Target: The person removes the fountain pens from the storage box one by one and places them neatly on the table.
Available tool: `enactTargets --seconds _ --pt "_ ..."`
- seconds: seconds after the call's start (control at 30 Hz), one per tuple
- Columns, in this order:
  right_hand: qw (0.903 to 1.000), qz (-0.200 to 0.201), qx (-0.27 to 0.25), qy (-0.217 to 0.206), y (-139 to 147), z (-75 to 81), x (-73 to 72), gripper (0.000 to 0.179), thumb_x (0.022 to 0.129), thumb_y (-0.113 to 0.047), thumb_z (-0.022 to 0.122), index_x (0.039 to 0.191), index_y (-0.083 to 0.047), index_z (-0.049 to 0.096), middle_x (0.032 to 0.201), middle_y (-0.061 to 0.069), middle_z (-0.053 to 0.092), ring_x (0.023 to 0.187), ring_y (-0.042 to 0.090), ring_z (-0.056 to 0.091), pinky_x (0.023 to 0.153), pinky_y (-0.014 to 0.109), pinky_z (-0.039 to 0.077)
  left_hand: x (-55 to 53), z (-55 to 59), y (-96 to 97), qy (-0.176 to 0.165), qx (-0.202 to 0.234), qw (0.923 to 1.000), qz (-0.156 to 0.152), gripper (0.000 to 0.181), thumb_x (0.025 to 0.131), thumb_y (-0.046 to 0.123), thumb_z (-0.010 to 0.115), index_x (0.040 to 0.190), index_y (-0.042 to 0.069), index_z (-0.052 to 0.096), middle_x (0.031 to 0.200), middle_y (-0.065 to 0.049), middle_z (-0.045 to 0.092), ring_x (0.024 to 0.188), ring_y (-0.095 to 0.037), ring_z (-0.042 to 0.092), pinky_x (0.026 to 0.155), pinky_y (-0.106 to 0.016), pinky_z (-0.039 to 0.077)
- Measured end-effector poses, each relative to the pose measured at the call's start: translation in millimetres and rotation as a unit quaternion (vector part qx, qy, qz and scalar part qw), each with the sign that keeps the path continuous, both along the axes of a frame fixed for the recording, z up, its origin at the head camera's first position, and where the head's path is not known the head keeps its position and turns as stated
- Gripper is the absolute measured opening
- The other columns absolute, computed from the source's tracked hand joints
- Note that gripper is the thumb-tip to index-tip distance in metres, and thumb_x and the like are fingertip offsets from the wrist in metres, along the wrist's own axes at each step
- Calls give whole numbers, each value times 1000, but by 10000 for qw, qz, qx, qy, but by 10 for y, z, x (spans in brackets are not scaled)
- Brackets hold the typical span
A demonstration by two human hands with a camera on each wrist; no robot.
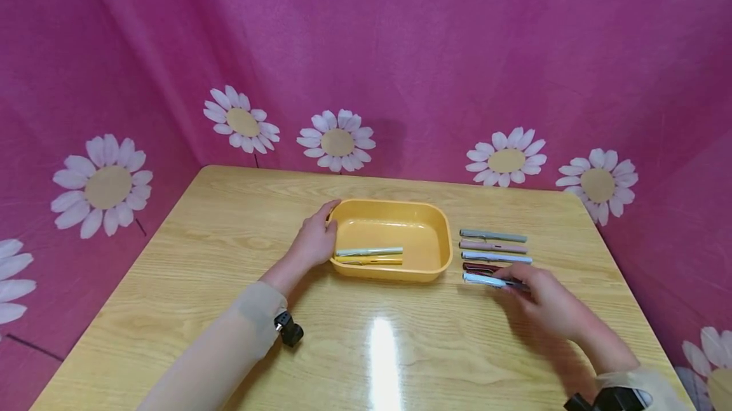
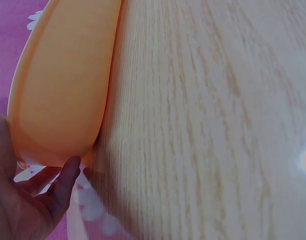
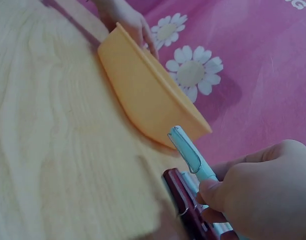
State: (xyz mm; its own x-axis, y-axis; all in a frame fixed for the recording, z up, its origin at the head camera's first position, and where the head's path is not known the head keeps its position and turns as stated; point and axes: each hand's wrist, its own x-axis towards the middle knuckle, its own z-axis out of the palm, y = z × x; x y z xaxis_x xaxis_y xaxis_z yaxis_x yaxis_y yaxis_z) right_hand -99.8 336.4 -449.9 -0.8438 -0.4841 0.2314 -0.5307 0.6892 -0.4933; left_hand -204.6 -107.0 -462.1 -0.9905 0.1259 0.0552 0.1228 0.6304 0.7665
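A yellow plastic tray (image 1: 394, 274) stands on the table, holding a pale mint pen (image 1: 369, 251) and a yellow pen (image 1: 372, 260). My left hand (image 1: 313, 238) grips its left end, fingers at the wall and rim. On the right, my right hand (image 1: 546, 300) pinches a light blue pen (image 3: 189, 152) between thumb and fingers, its clip end pointing toward the tray. Right beside that pen lies a dark red pen (image 3: 185, 202), partly covered by the hand in the head view. Beyond it are a pale blue pen (image 1: 496, 257), a pink pen (image 1: 493, 246) and a grey-blue pen (image 1: 493, 235).
The pens on the right lie roughly parallel in a column beside the tray. A wooden table (image 1: 320, 347) carries everything, with a bright light reflection near its front. Behind and at both sides hangs a pink cloth (image 1: 412, 68) printed with white daisies.
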Motion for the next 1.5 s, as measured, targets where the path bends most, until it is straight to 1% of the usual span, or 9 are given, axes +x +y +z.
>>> enactTargets --seconds 0.17,0.4,0.57,0.8,1.0,1.1,1.2,1.3,1.5 --pt "9994 -28 126 334 52 -131 24 35 88 14 76 110 -13 73 106 -9 69 99 11 65 83 33 57 -15 29 30 -11 -48 10000 27 51 112 15 44 163 12 41 152 -22 55 139 -36 52 116 -52 40" --pt "9988 34 202 437 83 -244 59 32 88 10 79 108 -14 74 102 -13 64 92 7 61 78 35 56 3 31 27 -120 -70 9999 96 51 112 15 43 163 13 40 155 -20 52 143 -37 48 118 -54 37" --pt "9984 -139 394 379 96 -268 86 30 88 9 79 109 -13 75 102 -11 61 91 6 59 78 36 57 18 30 22 -122 -56 9998 115 51 112 15 44 163 14 41 157 -20 51 143 -36 48 118 -54 36" --pt "9948 -490 873 170 86 -274 110 23 90 5 79 106 -12 76 99 -10 61 90 10 58 80 40 57 37 22 16 -194 124 9995 196 51 112 16 46 162 16 44 153 -21 55 131 -34 59 112 -53 45" --pt "9914 -512 1144 369 88 -289 123 26 87 5 83 105 -12 76 100 -10 61 90 11 59 80 40 58 53 8 19 -207 257 9991 251 51 112 15 47 162 16 44 150 -22 57 126 -35 63 105 -53 51" --pt "9905 -430 1116 684 85 -289 119 28 83 6 85 103 -12 75 101 -8 62 92 14 61 80 41 58 59 -8 18 -252 296 9988 288 51 112 16 48 162 17 45 150 -22 57 126 -35 63 106 -52 50" --pt "9907 -307 931 941 58 -242 100 33 81 10 85 105 -10 75 107 -4 66 98 17 64 81 42 59 53 -17 16 -247 234 9990 288 51 111 16 48 162 17 45 149 -22 58 127 -35 62 107 -53 49" --pt "9914 -207 736 1065 -9 -134 59 34 82 10 84 108 -9 76 109 -2 67 100 17 65 82 41 60 47 -11 19 -174 165 9993 287 51 111 16 48 162 16 45 148 -23 59 128 -36 61 109 -55 47" --pt "9949 10 384 937 -237 172 -129 33 87 7 82 114 -10 76 113 -2 68 102 17 66 82 41 60 32 4 31 -139 133 9994 300 52 111 15 48 162 17 45 146 -24 60 127 -36 61 109 -56 46"
